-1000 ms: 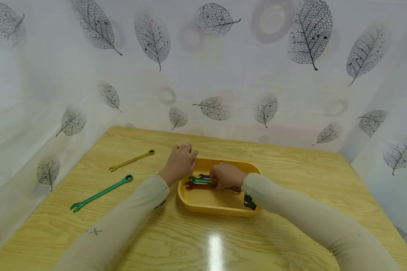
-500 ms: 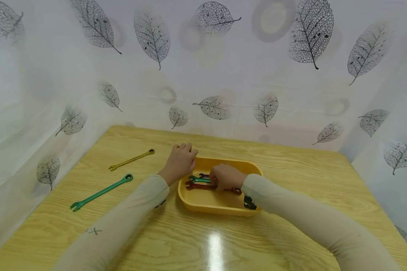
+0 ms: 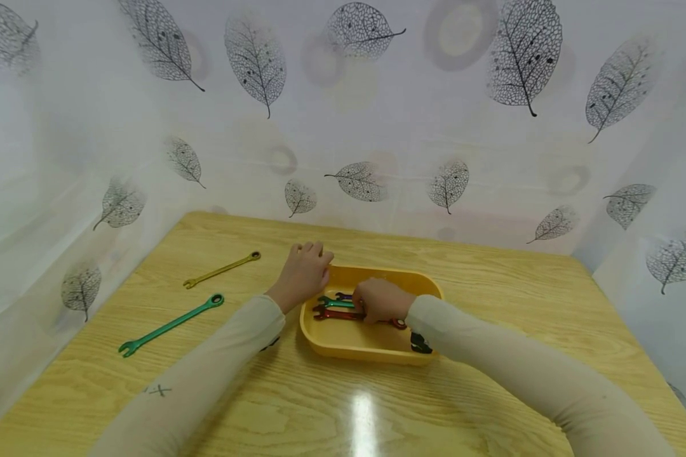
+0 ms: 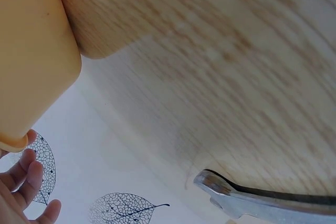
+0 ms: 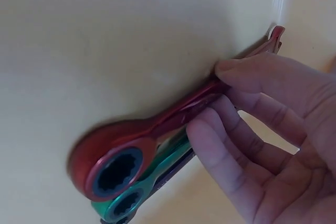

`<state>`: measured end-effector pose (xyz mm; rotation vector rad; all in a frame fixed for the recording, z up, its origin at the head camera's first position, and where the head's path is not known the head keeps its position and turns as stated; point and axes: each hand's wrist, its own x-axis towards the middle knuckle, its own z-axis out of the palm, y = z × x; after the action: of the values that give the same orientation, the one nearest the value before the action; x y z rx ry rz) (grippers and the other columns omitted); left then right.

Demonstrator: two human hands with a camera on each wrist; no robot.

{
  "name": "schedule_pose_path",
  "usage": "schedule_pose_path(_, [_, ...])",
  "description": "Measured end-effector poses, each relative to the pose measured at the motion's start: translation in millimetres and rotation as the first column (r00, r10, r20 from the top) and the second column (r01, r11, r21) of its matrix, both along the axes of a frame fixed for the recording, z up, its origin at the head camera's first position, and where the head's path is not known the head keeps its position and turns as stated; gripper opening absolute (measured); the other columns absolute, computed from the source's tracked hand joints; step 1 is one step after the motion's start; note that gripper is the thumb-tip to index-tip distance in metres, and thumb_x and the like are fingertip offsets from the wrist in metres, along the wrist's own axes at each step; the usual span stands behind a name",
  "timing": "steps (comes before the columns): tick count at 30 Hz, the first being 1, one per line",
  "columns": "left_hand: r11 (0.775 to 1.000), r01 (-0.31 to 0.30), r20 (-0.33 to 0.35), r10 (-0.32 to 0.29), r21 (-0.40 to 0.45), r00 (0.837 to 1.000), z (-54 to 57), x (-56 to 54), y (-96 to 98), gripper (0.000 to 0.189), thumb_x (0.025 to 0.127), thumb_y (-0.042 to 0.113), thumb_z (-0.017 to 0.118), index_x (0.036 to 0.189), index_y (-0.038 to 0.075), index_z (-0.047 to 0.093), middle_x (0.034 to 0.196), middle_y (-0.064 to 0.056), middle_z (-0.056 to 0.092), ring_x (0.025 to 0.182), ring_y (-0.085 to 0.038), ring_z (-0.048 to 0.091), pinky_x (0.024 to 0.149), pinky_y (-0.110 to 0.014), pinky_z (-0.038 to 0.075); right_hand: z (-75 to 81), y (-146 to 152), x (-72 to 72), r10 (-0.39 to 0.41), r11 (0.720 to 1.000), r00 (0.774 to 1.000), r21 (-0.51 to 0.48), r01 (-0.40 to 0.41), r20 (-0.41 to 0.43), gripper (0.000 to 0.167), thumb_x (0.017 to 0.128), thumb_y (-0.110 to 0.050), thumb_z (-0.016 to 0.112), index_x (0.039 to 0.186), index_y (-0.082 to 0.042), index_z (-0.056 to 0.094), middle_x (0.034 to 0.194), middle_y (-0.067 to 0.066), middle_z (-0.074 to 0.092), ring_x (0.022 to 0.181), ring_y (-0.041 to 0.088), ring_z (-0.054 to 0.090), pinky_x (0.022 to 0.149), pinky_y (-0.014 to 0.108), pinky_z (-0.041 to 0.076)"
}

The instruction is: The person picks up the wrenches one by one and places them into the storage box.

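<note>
Inside the yellow tray (image 3: 366,354), my right hand (image 3: 384,298) pinches a red ratcheting combination wrench (image 3: 340,315) between thumb and fingers. Its ring end (image 5: 86,163) shows close up in the right wrist view. Beside it lie a smaller green wrench (image 3: 336,304) and a still smaller purple wrench (image 3: 343,296), in a row and partly hidden by the hand. My left hand (image 3: 302,276) holds the tray's far left corner. In the left wrist view its fingers (image 4: 31,179) are curled at the rim.
Left of the tray, a long green wrench (image 3: 171,325) and a yellow wrench (image 3: 221,270) lie apart on the wooden table (image 3: 251,393). A leaf-print curtain (image 3: 377,127) surrounds the table's back and sides.
Within the tray, the red wrench and my right hand have shifted very slightly. My left hand keeps its place on the tray corner.
</note>
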<state>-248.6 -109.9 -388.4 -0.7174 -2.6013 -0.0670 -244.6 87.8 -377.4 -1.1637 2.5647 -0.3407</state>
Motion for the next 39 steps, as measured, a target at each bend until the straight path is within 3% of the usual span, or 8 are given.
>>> schedule_pose_path(39, [1.0, 0.006, -0.008, -0.006, 0.009, 1.0, -0.3, 0.1, -0.9, 0.012, 0.086, 0.016, 0.059, 0.095, 0.01, 0.062, 0.088, -0.009, 0.056, 0.085, -0.027, 0.056, 0.084, -0.046, 0.045, 8.5, 1.2, 4.8, -0.048, 0.998, 0.999, 0.046, 0.047, 0.015, 0.017, 0.066, 0.0, 0.078, 0.061, -0.008, 0.063, 0.06, -0.004, 0.055, 0.054, 0.008, 0.041, 0.05, 0.019, 0.034])
